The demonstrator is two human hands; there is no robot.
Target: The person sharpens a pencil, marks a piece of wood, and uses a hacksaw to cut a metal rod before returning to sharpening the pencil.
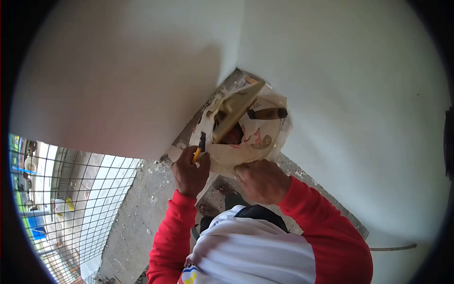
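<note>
A printed paper sack [265,135] lies on the concrete floor in the corner between two white walls. A flat tool with a dark handle [267,113] lies on top of it. My left hand [189,171] grips a small tool with an orange-yellow handle and dark blade [198,149] at the sack's left edge. My right hand [262,180] presses down on the sack's near edge, fingers curled over the paper. Both arms wear red sleeves.
White plastered walls [359,94] rise close on both sides of the corner. The rough concrete floor [142,208] runs down to the left. A wire mesh grille [71,203] stands at the lower left, with a street scene beyond it.
</note>
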